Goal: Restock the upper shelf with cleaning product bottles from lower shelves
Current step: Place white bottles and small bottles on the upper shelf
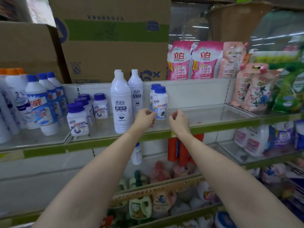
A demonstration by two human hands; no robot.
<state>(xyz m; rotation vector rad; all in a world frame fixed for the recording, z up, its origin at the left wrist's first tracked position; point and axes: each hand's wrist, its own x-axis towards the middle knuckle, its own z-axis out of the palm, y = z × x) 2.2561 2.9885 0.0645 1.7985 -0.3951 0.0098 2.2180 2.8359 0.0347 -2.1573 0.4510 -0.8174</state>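
Supermarket aisle, green-edged shelving; lower shelves nearest me are holding jumbled jugs and pouches. Both my arms are reaching up to the upper shelf (205, 125). My left hand (145, 118) is pinching the lower label edge of a small blue-capped bottle (160, 104), which is standing upright on that shelf with at least one like bottle directly behind it. My right hand (178, 120) is hovering just beside the bottle, fingers loosely curled, holding nothing. Tall white bottles (120, 104) are standing just left. I am judging this as the placing/aligning step. Next move is calling for squaring the bottle, letting go, then reaching down for more stock; bare shelf to the right is waiting.
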